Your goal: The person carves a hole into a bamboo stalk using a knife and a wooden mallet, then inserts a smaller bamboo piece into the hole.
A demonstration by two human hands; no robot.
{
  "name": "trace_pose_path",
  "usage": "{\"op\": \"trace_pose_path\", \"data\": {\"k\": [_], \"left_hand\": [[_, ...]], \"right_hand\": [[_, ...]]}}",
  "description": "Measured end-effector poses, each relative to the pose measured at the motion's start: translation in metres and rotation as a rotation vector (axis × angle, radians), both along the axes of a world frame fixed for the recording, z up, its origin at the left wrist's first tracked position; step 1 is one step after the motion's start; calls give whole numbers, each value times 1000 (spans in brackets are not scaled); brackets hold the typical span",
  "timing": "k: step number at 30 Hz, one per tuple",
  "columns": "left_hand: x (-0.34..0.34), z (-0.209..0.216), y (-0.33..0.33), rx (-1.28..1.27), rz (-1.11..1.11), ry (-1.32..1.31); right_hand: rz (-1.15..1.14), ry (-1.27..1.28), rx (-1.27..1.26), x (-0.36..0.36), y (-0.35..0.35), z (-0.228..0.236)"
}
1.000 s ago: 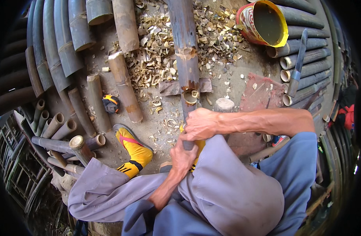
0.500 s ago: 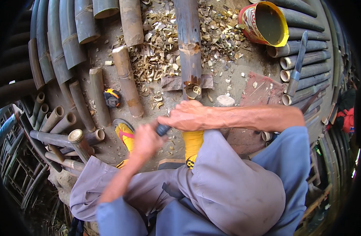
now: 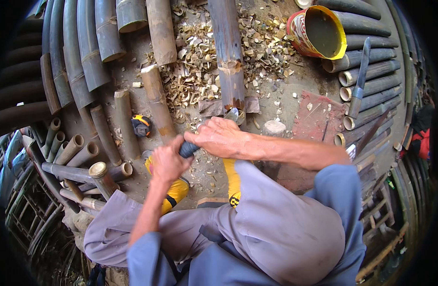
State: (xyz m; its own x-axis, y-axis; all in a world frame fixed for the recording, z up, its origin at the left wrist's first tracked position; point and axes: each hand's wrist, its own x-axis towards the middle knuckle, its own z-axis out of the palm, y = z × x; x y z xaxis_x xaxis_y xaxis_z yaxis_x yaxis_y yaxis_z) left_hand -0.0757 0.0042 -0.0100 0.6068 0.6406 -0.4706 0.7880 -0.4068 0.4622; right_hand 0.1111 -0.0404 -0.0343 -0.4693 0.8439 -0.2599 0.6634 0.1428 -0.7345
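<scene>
Both my hands are closed on one bladed tool with a dark wrapped handle (image 3: 188, 149). My left hand (image 3: 169, 162) grips beside the near end of the handle. Farther up the tool, my right hand (image 3: 216, 136) wraps over it and hides its middle. Just beyond the right knuckles a shiny metal part (image 3: 233, 114) shows at the near end of a thick dark bamboo pole (image 3: 228, 66); whether it is inside the opening I cannot tell. That pole end lies across a flat reddish-brown block (image 3: 210, 107).
Pale chips (image 3: 195, 81) cover the ground around the pole. Cut bamboo lengths (image 3: 92, 52) lie left and right. A knife (image 3: 359, 81) rests on the right ones, near a bucket of dark liquid (image 3: 324, 33). A tape measure (image 3: 141, 125) and a round stump (image 3: 274, 127) are close by.
My left hand has moved up and toward my right one. The shiny metal part now shows at the pole's end. My left foot in its yellow sock has shifted nearer.
</scene>
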Motion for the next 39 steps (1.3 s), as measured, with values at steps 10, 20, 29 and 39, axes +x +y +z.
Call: {"op": "trace_pose_path", "data": {"k": [10,20,29,39], "left_hand": [[139,38,124,182,-947,234],[6,0,12,-136,109,36],[137,30,138,256,-1043,139],[5,6,-36,-444,116,112]], "right_hand": [[-905,267,186,11,-2,-8],[-67,42,-72,3,2,-5],[-1024,425,42,-6,10,-4],[246,106,-113,11,-21,-12]]}}
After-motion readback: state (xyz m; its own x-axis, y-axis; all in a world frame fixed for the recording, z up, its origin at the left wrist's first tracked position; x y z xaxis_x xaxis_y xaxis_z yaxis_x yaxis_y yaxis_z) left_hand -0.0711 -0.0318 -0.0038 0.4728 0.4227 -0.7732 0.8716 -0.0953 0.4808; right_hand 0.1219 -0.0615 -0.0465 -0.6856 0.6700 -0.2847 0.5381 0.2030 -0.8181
